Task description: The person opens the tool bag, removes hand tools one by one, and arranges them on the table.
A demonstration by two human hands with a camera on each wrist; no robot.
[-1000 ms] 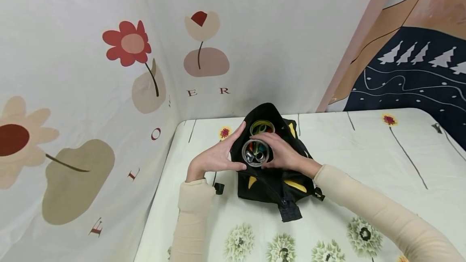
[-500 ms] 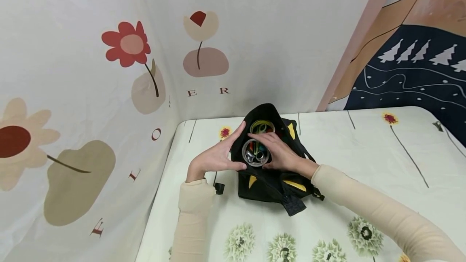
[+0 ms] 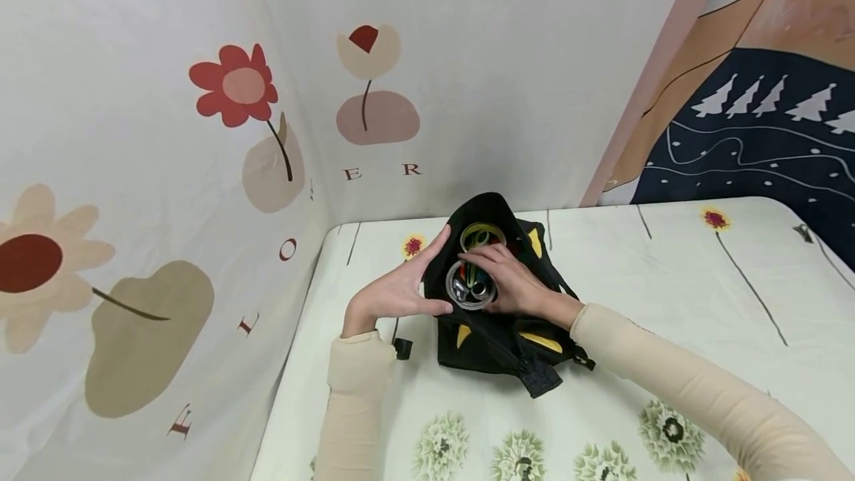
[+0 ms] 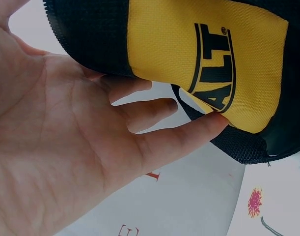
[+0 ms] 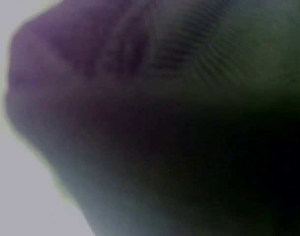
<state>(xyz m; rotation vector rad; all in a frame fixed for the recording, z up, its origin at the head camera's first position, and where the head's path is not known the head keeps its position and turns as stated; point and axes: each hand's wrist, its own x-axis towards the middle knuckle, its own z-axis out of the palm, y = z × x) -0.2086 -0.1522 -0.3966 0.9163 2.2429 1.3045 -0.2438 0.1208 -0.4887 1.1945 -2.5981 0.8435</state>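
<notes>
A black and yellow fabric tool bag (image 3: 477,344) stands on the cloth-covered table, its mouth spread wide. Inside is a round clear jar (image 3: 470,306) holding small metal and coloured pieces. My right hand (image 3: 513,282) reaches into the bag and grips this jar from the right, fingers over the far side and thumb low. Behind it sits a second round container (image 3: 482,227) with a yellow-green rim. My left hand (image 3: 401,289) spreads thumb and fingers against the bag's left edge; in the left wrist view its extended fingers touch the yellow panel (image 4: 258,64). The right wrist view is dark and blurred.
White cloth with printed flowers covers the table (image 3: 668,280). Printed fabric walls (image 3: 508,95) rise behind and to the left. A black strap end (image 3: 537,377) hangs from the bag's front, and a small black buckle (image 3: 403,348) lies to its left.
The right hand and the jar have barely shifted. The strap end at the bag's front has swung slightly right. The left hand stays in place.
</notes>
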